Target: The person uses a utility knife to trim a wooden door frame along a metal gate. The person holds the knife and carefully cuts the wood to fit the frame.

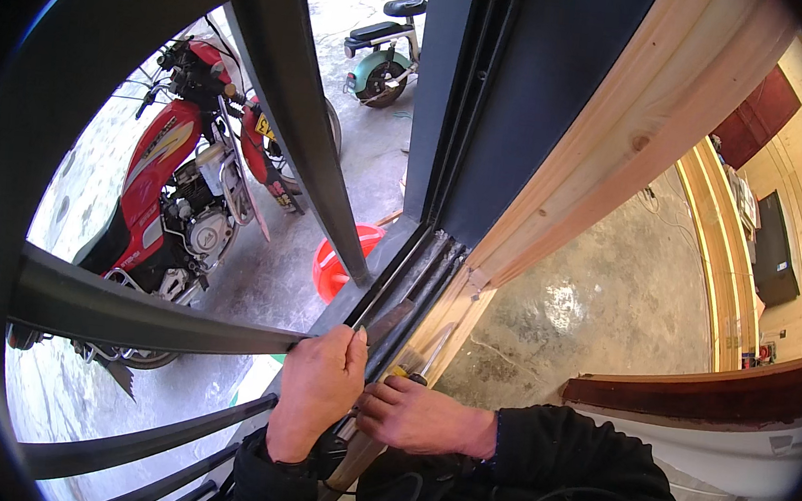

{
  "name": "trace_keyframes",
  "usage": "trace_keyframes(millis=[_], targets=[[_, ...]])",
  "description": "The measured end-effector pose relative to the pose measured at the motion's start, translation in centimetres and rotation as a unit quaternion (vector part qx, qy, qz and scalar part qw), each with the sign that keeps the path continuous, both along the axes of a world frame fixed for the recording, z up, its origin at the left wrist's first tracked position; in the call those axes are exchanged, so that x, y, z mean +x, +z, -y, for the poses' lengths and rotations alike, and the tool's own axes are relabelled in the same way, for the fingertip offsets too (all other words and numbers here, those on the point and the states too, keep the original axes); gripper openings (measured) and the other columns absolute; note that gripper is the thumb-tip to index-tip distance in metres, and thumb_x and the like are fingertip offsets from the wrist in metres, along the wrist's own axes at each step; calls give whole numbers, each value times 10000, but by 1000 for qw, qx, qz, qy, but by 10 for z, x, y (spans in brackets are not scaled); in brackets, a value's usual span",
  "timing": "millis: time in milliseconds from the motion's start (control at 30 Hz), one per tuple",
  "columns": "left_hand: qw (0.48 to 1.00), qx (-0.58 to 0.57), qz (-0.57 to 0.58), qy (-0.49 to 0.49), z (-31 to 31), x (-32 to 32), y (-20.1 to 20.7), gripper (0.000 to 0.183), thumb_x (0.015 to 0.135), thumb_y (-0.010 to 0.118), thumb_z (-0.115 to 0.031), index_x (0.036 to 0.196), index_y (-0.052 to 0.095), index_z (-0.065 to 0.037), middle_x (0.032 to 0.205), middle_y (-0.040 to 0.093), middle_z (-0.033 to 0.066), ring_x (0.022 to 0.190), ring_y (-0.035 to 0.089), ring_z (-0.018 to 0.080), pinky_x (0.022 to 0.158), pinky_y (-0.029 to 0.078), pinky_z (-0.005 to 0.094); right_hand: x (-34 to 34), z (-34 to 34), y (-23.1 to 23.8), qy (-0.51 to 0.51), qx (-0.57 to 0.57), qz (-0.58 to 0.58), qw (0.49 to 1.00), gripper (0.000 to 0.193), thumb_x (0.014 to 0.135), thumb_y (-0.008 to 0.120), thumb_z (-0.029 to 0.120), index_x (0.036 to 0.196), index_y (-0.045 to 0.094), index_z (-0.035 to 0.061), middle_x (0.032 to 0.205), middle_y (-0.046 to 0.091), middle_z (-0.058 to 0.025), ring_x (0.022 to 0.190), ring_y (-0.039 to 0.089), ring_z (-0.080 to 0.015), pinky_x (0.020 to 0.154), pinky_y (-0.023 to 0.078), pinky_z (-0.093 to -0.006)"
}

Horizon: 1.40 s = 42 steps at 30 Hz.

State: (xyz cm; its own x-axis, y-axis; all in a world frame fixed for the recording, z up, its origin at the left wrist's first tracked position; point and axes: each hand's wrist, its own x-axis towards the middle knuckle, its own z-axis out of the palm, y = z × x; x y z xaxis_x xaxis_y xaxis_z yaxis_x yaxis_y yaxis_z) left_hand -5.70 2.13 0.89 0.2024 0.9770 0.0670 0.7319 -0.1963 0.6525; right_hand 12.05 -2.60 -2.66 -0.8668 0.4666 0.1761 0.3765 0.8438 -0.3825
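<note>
My left hand [317, 394] is closed, thumb uppermost, at the dark window frame's track [431, 253]. A flat, dark blade-like strip [389, 320] sticks out from its thumb and lies along the dusty track; the end inside the fist is hidden. My right hand [424, 419] is curled over the sill just beside it, with fingertips tucked down. What those fingers grip, if anything, cannot be seen. Touching or close by its knuckles is a screwdriver [398, 371] with a yellow-and-black handle, its thin shaft pointing away along the wooden sill [457, 317].
Dark metal bars [312, 119] cross the opening on the left, close to my left hand. Beyond them stand a red motorcycle [154, 186], a red plastic basin [330, 271] and a green scooter [378, 72]. A wooden post [620, 146] rises at right; dark cables [580, 495] hang over my front.
</note>
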Motion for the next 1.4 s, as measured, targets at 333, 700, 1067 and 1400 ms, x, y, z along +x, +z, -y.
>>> trace_keyframes(millis=[333,700,1067,1400], targets=[[997,-53,-47,-4,1,5,0,312,1031,615,-265,837,615,-20,740,648,268,715,647,496,618,495,569,44,1,27,-150,-28,-162,975,375,877,741,221,1186,638,35,1310,654,-137,1220,626,-327,1028,496,-415],[994,-77,-64,-48,-8,33,-17,309,1021,610,-292,868,631,-24,743,660,277,720,643,516,661,500,609,108,12,52,-450,72,-130,880,554,842,843,447,1162,661,34,1085,736,-166,905,747,-304,762,590,-380],[990,-53,-117,-50,-12,37,-22,310,1036,557,-299,902,612,-25,682,671,267,653,678,487,622,530,612,101,-3,62,-472,44,-235,849,390,811,844,135,1159,685,65,889,723,-110,733,743,-277,654,589,-343],[990,-43,-130,-21,-13,49,-18,312,1024,570,-247,831,628,-8,689,662,289,656,664,509,647,532,609,84,-29,60,-473,67,-141,867,397,813,827,182,1173,677,106,846,657,-90,656,685,-297,576,545,-379]])
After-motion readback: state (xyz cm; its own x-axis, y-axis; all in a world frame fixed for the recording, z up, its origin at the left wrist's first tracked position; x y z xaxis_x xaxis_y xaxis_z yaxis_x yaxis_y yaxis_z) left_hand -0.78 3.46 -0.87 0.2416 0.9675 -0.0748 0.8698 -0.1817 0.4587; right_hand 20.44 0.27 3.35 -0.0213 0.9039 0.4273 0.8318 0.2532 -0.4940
